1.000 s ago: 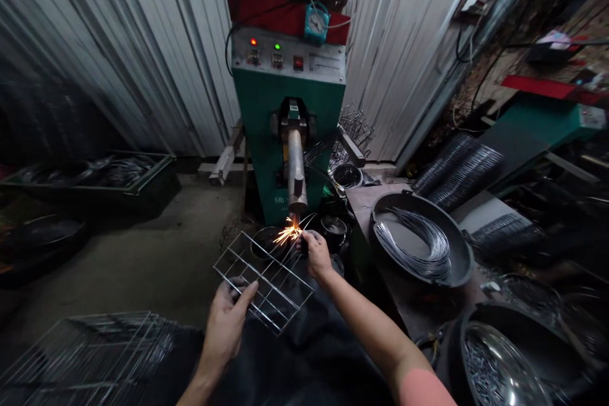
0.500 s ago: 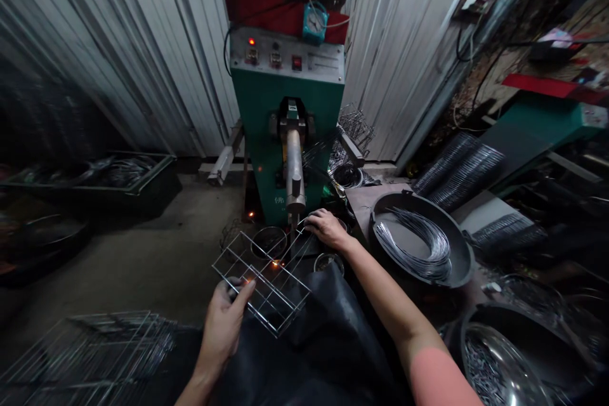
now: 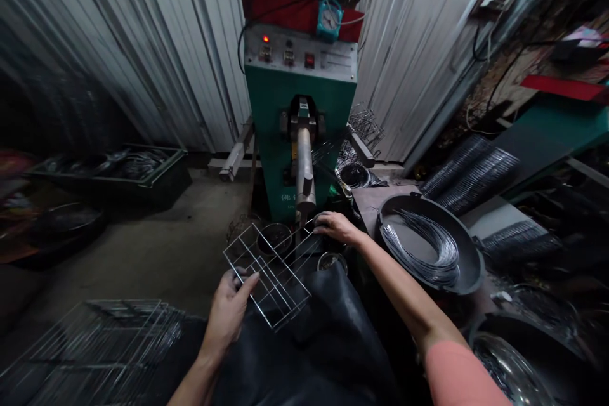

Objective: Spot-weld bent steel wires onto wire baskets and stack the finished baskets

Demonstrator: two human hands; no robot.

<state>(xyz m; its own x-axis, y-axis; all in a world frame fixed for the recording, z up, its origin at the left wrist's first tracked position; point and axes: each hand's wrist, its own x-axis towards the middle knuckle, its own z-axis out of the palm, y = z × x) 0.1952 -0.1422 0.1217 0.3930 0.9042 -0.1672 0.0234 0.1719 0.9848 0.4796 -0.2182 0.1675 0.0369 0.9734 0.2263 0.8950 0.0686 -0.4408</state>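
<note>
A wire rack (image 3: pixel 276 285) of thin metal rods is held at a slant over my dark-covered lap. My left hand (image 3: pixel 231 301) grips its left edge, thumb on top and fingers beneath. At the far corner my right hand (image 3: pixel 335 228) is closed on the rack, close to the electrode tip of the spot welder (image 3: pixel 261 101). The welder's round metal arm (image 3: pixel 305 171) reaches down over that corner. Whether the tip touches the wire I cannot tell. The fingertips of my right hand are partly hidden by the rack and shadow.
Stacked wire racks (image 3: pixel 109 336) lie at the lower left. On the right stands a black pan (image 3: pixel 469 266) with curved wires in it, and a shiny metal bowl (image 3: pixel 509 368) below. A green bin (image 3: pixel 157 177) of metal parts sits by the corrugated wall (image 3: pixel 200 44).
Orange sparks near the rack have gone. The whole view has shifted, so the welder appears farther right. Both hands keep their hold on the rack.
</note>
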